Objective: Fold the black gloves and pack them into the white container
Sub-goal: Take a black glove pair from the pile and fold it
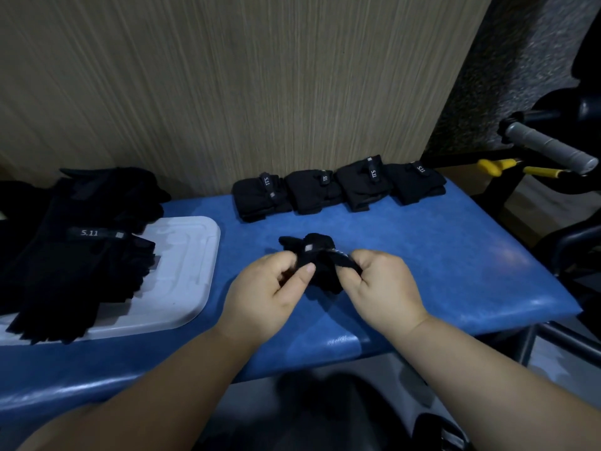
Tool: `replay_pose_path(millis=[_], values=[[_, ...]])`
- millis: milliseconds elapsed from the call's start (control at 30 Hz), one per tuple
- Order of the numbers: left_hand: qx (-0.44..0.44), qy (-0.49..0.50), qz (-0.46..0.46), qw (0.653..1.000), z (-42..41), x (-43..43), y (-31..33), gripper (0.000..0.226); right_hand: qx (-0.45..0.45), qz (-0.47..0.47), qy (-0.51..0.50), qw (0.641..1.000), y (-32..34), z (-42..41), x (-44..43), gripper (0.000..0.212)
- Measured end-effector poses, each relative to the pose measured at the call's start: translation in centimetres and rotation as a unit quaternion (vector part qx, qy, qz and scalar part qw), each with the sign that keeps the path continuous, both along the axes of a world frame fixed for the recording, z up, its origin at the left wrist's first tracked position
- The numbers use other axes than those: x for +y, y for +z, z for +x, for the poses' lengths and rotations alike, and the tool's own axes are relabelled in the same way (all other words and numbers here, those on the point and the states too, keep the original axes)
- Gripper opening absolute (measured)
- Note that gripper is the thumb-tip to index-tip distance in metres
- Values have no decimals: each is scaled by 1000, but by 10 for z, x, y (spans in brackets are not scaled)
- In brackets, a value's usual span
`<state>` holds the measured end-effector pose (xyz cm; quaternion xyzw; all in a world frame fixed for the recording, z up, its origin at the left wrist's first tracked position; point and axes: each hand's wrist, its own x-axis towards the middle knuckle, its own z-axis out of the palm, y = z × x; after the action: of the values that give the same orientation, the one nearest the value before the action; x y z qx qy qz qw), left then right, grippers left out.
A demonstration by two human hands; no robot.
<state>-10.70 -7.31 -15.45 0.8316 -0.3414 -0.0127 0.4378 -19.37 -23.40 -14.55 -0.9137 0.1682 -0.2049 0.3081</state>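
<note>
Glove pile [74, 255] partly beyond left edge.

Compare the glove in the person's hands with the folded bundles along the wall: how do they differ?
The held glove is pinched by the left hand and right hand; the four folded bundles lie untouched. The held glove is bunched and partly folded; the folded bundles are compact blocks with tagged straps on top. The held glove is nearer; the folded bundles sit back in a row. Both are black.
</note>
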Motion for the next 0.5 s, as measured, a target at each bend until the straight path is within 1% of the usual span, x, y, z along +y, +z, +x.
replay_pose_path(millis=[67,133,200,233,267,333,367,400,433,500], values=[[27,-16,2,999,-1,0,0,23,17,28,7,999,3,-2,2,39],[52,-19,0,998,-3,-1,1,19,20,26,17,999,2,-3,5,39],[82,-18,-27,996,-3,-2,3,13,7,26,28,999,0,-2,6,35],[94,-18,-37,995,-3,-3,4,5,0,40,39,998,-1,-2,6,31],[99,-15,-41,994,-2,-3,5,3,-6,68,57,996,-1,-1,6,26],[101,-7,-40,994,-1,-2,5,8,-16,148,101,984,1,-1,6,12],[103,-3,-40,994,0,-2,5,7,-21,187,118,975,2,-1,7,12],[103,-2,-39,994,1,-2,6,5,-27,209,125,970,2,-1,7,18],[103,-3,-42,994,1,-2,6,7,-34,207,123,970,0,-1,8,22],[106,-12,-49,993,0,-2,6,13,-50,182,99,977,-2,0,8,20]])
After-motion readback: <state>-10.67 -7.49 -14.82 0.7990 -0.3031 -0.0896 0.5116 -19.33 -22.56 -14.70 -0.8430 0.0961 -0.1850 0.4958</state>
